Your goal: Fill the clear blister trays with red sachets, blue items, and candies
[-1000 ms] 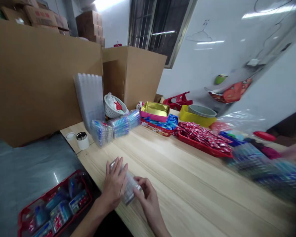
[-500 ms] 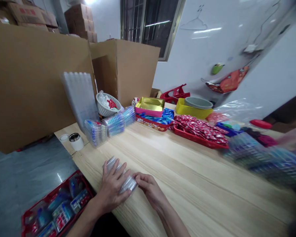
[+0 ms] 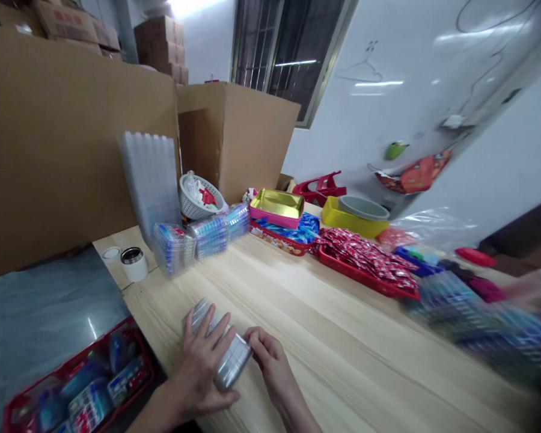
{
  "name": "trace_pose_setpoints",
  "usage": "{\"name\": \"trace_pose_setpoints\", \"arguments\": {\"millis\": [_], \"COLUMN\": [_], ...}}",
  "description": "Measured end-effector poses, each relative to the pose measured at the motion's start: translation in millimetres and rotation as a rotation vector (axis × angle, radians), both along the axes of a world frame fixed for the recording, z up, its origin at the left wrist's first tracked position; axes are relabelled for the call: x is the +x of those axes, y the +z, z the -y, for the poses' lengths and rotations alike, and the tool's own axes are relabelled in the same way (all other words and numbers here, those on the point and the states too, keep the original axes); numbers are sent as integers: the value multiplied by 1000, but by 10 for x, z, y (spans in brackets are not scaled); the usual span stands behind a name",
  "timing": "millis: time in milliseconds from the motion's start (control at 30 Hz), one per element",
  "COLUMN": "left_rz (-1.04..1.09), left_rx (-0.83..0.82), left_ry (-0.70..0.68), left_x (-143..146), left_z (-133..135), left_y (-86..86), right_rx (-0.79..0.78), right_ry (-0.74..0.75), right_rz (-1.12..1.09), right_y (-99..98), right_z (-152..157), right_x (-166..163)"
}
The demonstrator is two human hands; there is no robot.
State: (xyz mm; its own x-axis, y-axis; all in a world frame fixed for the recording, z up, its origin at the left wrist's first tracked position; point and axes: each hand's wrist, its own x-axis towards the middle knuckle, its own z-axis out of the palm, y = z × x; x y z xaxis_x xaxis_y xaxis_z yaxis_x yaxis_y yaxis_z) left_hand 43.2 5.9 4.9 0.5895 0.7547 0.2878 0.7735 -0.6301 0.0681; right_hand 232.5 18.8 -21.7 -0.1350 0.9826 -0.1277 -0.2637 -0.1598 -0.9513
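Observation:
A ribbed, clear plastic pack (image 3: 234,358) lies at the table's near left side; whether it is one piece or a nested stack I cannot tell. My left hand (image 3: 204,361) rests across it, fingers spread and stretched out, covering its middle. At the pack's right edge my right hand (image 3: 269,359) pinches with thumb and forefinger, the other fingers curled in. What exactly sits between those fingertips is too small to see, but they touch the pack's edge.
Clear packs with blue contents (image 3: 174,248) stand at the back left, near a white cup (image 3: 134,264). Behind are a red tray (image 3: 369,278) of red sachets and a gold-lined tin (image 3: 277,204). A red crate (image 3: 139,328) of packaged goods sits low on the left.
The view has shifted slightly. My left hand has slid a little down the pack, showing more of its right end. My right hand keeps its pinch at the edge.

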Motion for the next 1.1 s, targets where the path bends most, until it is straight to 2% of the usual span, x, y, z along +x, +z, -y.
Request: {"name": "trace_pose_setpoints", "arguments": {"millis": [233,333,433,533,667,800,867,933,967,1033,1100], "left_rz": [32,59,96,115,134,132,132,135,135,132,123], "left_rx": [24,87,145,187,310,398,424,446,452,458,467], "left_ry": [60,30,-9,15,66,81,76,74,74,72,71], "left_x": [70,61,25,-32,-86,-90,-91,-94,-95,-94,-87], "left_z": [17,10,-10,-48,-128,-197,-211,-218,-222,-233,-244], "left_y": [-6,-32,-91,-179,-351,-489,-509,-512,-514,-527,-541], "right_rx": [17,-37,-116,-165,-187,-126,-62,-1,24,55,85], "right_ry": [-49,-107,-140,-203,-334,-430,-494,-545,-532,-402,83], "right_rz": [36,-25,-149,-224,-176,-81,-27,21,47,91,135], "right_y": [-90,-146,-208,-265,-309,-248,-182,-118,-92,-53,-24], "right_z": [-34,-149,-379,-697,-1222,-1697,-1758,-1623,-1485,-1110,-704], "right_x": [27,78,192,369,604,763,792,750,697,533,333]}}
